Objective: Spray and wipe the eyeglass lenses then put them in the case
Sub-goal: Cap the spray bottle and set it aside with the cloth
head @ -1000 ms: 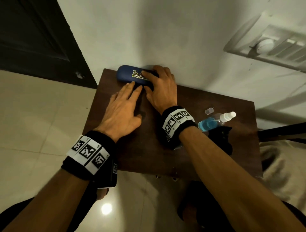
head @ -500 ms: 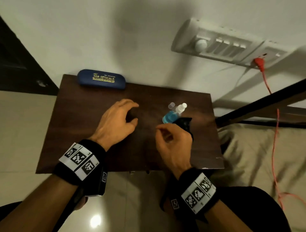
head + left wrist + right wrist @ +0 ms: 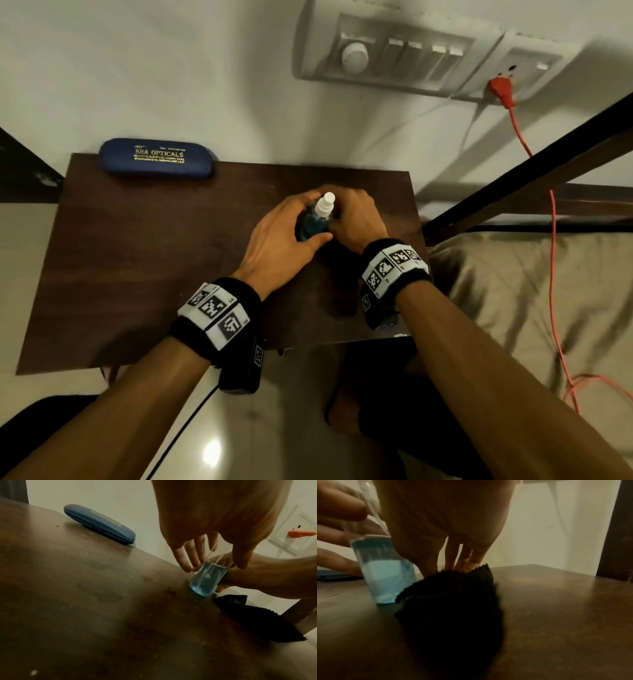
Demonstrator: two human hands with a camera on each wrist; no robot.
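glasses case (image 3: 157,158): back left on the tabletop (image 3: 137,267)
spray bottle (image 3: 317,222): middle right
cloth (image 3: 254,620): just beside the bottle

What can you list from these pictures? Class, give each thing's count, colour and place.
Glasses case: one, dark blue, shut, back left of table by the wall.
Spray bottle: one, clear with blue liquid, table centre, between both hands.
Cloth: one, black, on table beside bottle.
Table: one, dark brown.
Switch panel: one, white, on wall.
Plug: one, red, in wall socket.
Left hand: grips bottle.
Right hand: fingers at cloth's far edge.
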